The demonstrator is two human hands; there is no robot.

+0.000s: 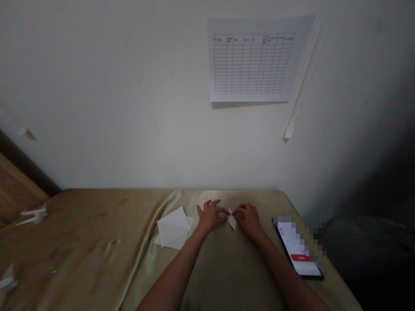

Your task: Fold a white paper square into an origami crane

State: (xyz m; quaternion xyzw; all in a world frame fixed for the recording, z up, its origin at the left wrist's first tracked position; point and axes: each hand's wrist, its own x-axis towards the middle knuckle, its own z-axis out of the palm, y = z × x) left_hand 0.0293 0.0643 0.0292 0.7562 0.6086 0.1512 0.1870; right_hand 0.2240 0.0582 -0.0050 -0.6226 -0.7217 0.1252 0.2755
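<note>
A small folded piece of white paper (232,222), narrow and pointed at both ends, is held between my two hands just above or on the cloth-covered table. My left hand (211,216) pinches its left side with thumb and forefinger, the other fingers spread. From the other side, my right hand (249,218) grips the paper's right edge between thumb and fingertips. To the left of my left hand lies a loose stack of white paper sheets (174,226), fanned unevenly.
A lit phone (298,250) lies on the right, its screen partly pixelated. Folded white paper shapes (34,215) rest at the far left, with another (8,280) nearer. A shiny tan cloth (97,250) covers the table. A printed chart (253,65) hangs on the wall behind.
</note>
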